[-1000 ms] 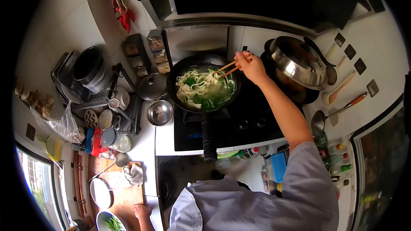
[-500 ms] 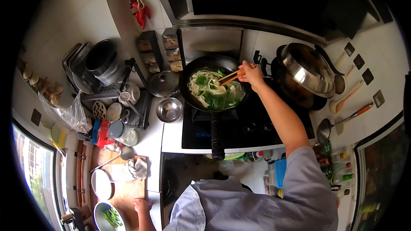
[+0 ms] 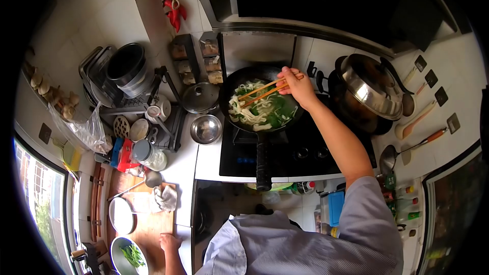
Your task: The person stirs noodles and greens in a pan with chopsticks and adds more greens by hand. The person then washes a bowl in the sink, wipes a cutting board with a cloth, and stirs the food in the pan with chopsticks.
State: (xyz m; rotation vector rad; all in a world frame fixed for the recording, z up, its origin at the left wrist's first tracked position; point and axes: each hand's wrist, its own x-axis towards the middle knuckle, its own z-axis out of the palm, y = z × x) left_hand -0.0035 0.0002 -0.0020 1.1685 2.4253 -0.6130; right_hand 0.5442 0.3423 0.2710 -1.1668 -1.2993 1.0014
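My right hand (image 3: 295, 85) is closed around a pair of wooden chopsticks (image 3: 264, 92). Their tips are down among white noodles (image 3: 250, 114) and green leaves (image 3: 275, 119) in a black wok (image 3: 234, 78) with liquid in it. The wok sits on the stove, its dark handle (image 3: 263, 165) pointing toward me. At lower left, my left hand (image 3: 169, 243) rests on the right edge of a wooden cutting board (image 3: 153, 226), its fingers lying loosely on the wood. Left of it is a white bowl (image 3: 116, 260) with cut greens (image 3: 133, 255).
A large pot with a shiny lid (image 3: 374, 94) stands right of the wok. A steel bowl (image 3: 206, 129) and a lidded pan (image 3: 200, 98) are to its left. The board holds a white plate (image 3: 121, 216), a ladle (image 3: 153, 178) and a cloth (image 3: 164, 198). Utensils hang at right.
The chopsticks have swung left through the noodles, which now lie shifted in the wok. My right hand stays above the wok's right rim. My left hand remains on the board.
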